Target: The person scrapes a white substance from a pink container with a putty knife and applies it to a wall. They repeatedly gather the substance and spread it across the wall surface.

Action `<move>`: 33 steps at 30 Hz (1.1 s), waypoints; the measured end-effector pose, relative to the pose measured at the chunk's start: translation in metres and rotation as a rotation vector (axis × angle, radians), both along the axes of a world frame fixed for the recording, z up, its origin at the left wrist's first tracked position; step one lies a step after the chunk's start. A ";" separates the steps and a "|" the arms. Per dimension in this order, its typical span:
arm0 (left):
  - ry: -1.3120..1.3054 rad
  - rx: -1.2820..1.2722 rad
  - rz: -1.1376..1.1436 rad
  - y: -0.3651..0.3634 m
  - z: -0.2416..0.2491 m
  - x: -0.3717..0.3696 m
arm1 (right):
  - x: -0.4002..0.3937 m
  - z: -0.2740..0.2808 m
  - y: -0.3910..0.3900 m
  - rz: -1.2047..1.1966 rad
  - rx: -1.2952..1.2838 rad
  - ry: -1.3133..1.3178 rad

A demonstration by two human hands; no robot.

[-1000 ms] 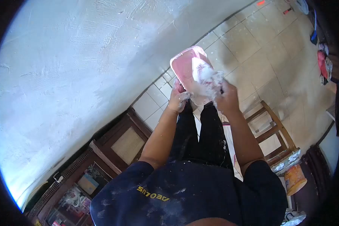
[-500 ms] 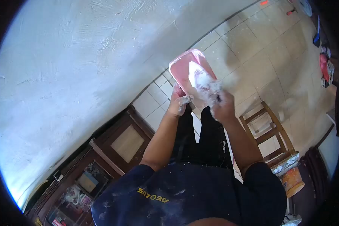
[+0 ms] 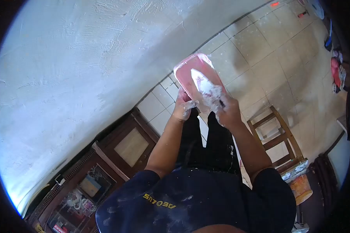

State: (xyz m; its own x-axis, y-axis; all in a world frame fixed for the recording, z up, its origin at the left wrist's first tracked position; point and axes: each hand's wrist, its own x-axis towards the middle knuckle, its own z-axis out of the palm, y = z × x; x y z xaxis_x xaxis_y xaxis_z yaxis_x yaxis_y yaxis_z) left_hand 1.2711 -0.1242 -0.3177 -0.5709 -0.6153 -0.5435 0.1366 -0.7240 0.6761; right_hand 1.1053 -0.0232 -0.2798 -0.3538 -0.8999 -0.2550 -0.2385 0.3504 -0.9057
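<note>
A pink rectangular plastic tub (image 3: pixel 186 77), its rim smeared with white, is held in front of my body, over my legs. My left hand (image 3: pixel 185 106) grips its near left side, the thumb caked in white plaster. In my closed right hand (image 3: pixel 229 110) is a putty knife (image 3: pixel 200 80), its blade coated with white plaster and pointing into the tub. More plaster covers my right fingers and hides much of the handle. The blade overlaps the tub's inside in this view.
A freshly plastered wall (image 3: pixel 66 77) rises on the left, with a dark wooden cabinet (image 3: pixel 130 147) against it. On the right, a wooden chair (image 3: pixel 280 138) stands on the tiled floor (image 3: pixel 276 58) beside an orange bucket (image 3: pixel 300 189). Cloths (image 3: pixel 336 70) lie at the far right.
The putty knife has turned, and its tip has moved slightly left and down within the tub. My right hand has shifted slightly left; the left hand stays on the tub.
</note>
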 end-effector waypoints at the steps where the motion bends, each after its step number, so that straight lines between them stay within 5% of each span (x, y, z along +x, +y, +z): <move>1: -0.011 -0.009 -0.005 0.000 -0.003 0.003 | 0.001 0.004 -0.007 -0.205 -0.134 -0.125; 4: -0.010 -0.008 0.016 0.003 -0.001 0.002 | -0.002 0.005 -0.008 -0.401 -0.010 -0.212; 8: -0.008 0.009 0.008 0.003 -0.005 0.010 | 0.011 -0.016 0.005 -0.036 -0.062 -0.033; 12: 0.015 -0.032 -0.011 -0.002 0.001 0.015 | 0.006 -0.016 0.001 -0.363 0.091 -0.695; 16: -0.002 0.022 0.055 -0.003 -0.004 0.031 | 0.016 -0.002 0.008 -0.477 0.236 -1.004; 20: -0.045 0.135 0.101 -0.004 -0.001 0.051 | 0.041 -0.039 0.034 -0.495 0.192 -0.925; 22: -0.047 0.070 0.106 -0.001 -0.009 0.058 | 0.049 -0.053 0.040 -0.198 0.103 -0.043; 24: -0.045 0.013 0.099 -0.005 -0.018 0.072 | 0.055 -0.041 0.040 -0.156 0.068 0.204; 26: -0.082 0.064 0.020 -0.014 -0.027 0.103 | 0.070 -0.018 0.022 -0.265 0.550 -0.655; 33: -0.077 0.092 0.002 -0.044 -0.038 0.166 | 0.168 -0.025 0.008 -0.628 0.220 -1.193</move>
